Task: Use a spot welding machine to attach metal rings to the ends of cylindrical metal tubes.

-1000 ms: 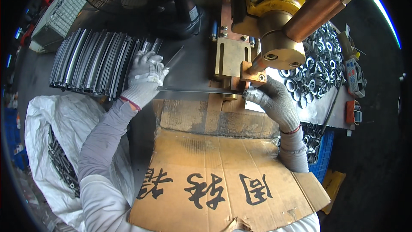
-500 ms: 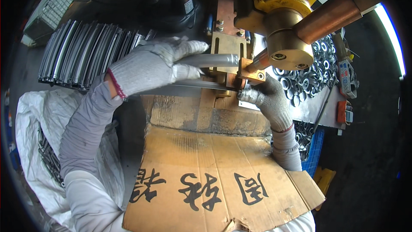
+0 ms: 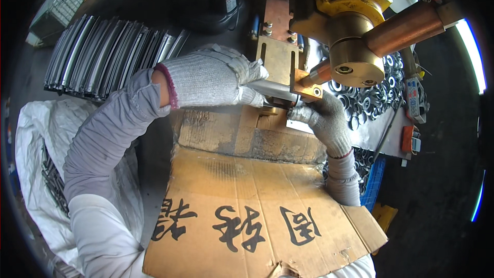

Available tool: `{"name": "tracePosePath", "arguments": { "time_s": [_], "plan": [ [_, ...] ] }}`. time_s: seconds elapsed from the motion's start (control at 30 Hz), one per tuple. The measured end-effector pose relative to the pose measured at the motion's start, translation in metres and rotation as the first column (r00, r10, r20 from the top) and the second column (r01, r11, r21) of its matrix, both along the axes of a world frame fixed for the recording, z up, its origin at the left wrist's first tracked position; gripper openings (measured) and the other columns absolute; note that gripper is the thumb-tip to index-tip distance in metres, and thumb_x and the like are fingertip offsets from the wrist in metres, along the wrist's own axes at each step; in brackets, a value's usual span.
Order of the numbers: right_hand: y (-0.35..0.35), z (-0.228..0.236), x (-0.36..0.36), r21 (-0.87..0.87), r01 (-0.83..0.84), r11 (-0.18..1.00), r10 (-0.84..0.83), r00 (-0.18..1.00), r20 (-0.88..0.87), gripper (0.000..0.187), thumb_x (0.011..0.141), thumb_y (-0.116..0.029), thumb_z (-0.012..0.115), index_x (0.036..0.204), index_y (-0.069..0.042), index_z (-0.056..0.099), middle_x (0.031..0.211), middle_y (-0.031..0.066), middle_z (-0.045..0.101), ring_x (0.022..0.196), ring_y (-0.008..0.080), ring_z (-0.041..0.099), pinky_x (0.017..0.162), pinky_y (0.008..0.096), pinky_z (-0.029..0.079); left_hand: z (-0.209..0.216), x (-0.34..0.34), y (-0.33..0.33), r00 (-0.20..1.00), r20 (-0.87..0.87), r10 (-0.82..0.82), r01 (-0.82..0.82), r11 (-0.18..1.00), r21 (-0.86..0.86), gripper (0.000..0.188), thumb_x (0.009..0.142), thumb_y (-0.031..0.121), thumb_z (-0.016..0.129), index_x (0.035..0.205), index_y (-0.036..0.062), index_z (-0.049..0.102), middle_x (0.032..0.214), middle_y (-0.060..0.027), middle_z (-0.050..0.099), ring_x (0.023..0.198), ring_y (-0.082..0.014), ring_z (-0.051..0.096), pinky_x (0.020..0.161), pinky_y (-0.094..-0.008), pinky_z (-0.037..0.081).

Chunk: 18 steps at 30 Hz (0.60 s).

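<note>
My left hand (image 3: 221,76), in a pale knit glove, is closed around a grey metal tube (image 3: 279,90). The tube lies roughly level, its right end up against a copper block (image 3: 307,85) on the spot-welder-like machine; whether it touches is unclear. Just below and right of that block is my right hand (image 3: 328,123), in a darker, soiled glove. Its thumb and fingers curl together near the tube's end, and what they hold is hidden. A brass plate (image 3: 277,64) on a copper bar stands behind the tube.
A thick copper arm and brass cylinder (image 3: 355,54) overhang from the right. Metal rings (image 3: 368,100) are heaped on the table at right. Long metal strips (image 3: 108,56) stand in a row at left. Cardboard (image 3: 242,185) covers my lap; a white sack (image 3: 38,139) lies left.
My left hand has moved right with the tube, bringing its end to the copper block, and its fingers are closer together. My right hand stays near the block.
</note>
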State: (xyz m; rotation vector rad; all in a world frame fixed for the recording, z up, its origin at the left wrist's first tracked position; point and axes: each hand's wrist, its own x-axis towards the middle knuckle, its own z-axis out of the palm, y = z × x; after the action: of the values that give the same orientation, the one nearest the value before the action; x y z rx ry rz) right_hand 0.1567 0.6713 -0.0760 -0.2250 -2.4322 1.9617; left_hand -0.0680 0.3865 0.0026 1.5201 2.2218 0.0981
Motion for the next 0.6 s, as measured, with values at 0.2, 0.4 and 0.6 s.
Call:
{"name": "tracePosePath", "arguments": {
  "time_s": [0.2,0.4,0.6],
  "plan": [
    [-0.003,0.007,-0.001,0.119,0.005,0.993,-0.002,1.0,-0.031,0.07,0.106,-0.024,0.108,0.165,0.003,0.082,0.137,0.0098,0.093,0.122,0.0134,0.083,0.111,0.0356,0.07,0.005,0.005,0.003,0.993,0.095,0.07,-0.067,0.997,-0.034,0.085,0.124,0.067,0.079,0.187,0.0117,0.065,0.176,-0.0252,0.077,0.161,-0.0458,0.075,0.136,-0.0559,0.059],
    [-0.008,0.004,0.008,0.121,0.012,0.993,-0.003,0.997,-0.076,0.087,0.105,-0.02,0.109,0.179,0.003,0.07,0.159,0.0135,0.085,0.129,0.0172,0.084,0.114,0.0381,0.072,-0.013,0.008,-0.014,0.996,-0.091,0.027,-0.013,0.988,0.155,0.09,0.124,0.071,0.075,0.19,0.0124,0.058,0.169,-0.0252,0.078,0.157,-0.0466,0.077,0.134,-0.0567,0.06],
    [0.0,-0.011,0.023,0.187,0.062,0.98,-0.062,0.998,-0.009,0.087,0.105,-0.025,0.109,0.18,0.0,0.071,0.156,0.0152,0.087,0.129,0.0199,0.086,0.113,0.0385,0.072,-0.014,0.007,-0.027,0.982,-0.188,0.015,0.016,0.987,0.163,0.074,0.126,0.064,0.076,0.181,0.0153,0.062,0.153,-0.0228,0.081,0.143,-0.0468,0.082,0.123,-0.0578,0.065]
  ]
}}
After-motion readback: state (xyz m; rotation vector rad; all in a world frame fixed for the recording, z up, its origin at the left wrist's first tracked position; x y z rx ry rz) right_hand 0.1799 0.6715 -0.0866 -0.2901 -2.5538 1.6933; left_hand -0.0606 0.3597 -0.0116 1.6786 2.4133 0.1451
